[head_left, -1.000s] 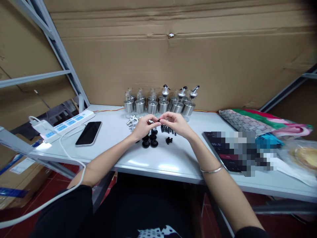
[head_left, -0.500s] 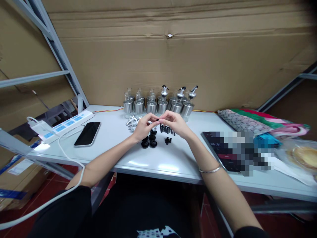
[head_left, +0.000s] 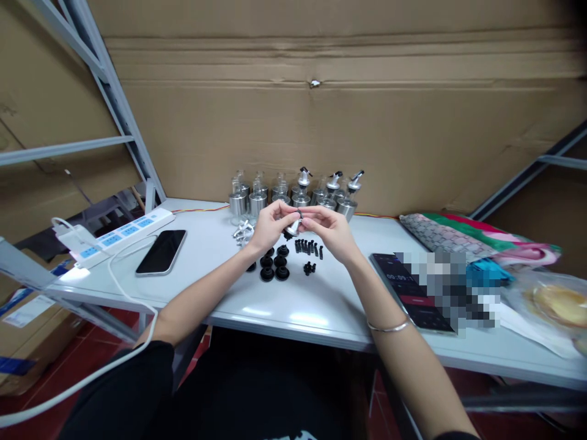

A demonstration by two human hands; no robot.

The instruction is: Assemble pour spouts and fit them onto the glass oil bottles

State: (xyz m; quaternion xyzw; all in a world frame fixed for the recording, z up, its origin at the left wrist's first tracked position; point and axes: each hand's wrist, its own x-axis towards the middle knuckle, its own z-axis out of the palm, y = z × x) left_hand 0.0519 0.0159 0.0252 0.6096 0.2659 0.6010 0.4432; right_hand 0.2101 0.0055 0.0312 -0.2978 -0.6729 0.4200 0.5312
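Over the middle of the table my left hand (head_left: pixel 269 228) and my right hand (head_left: pixel 331 232) meet, fingertips pinched together. Between them is a silver-and-black pourer spout (head_left: pixel 293 230), tilted, with its top partly hidden by the fingers. Below the hands stand several round black stoppers (head_left: pixel 281 272). Near my right hand lie a row of narrow black levers (head_left: pixel 309 247) and a small heap of black pieces (head_left: pixel 309 269). Silver spout caps (head_left: pixel 242 232) are piled left of my left hand. Behind, glass bottles with steel sleeves (head_left: pixel 238 204) stand in rows; three on the right carry pourers (head_left: pixel 354 181).
A phone (head_left: pixel 161 252) and a white power strip (head_left: pixel 126 235) with a cable lie at the left. On the right are another phone (head_left: pixel 415 293), partly pixelated, a colourful cloth bundle (head_left: pixel 495 235) and a plastic-wrapped item (head_left: pixel 557 299). Cardboard (head_left: pixel 257 122) walls the back.
The silver spout now shows between my hands, where only a small dark piece was visible before. The camera view has tilted up slightly, and more black stoppers are uncovered.
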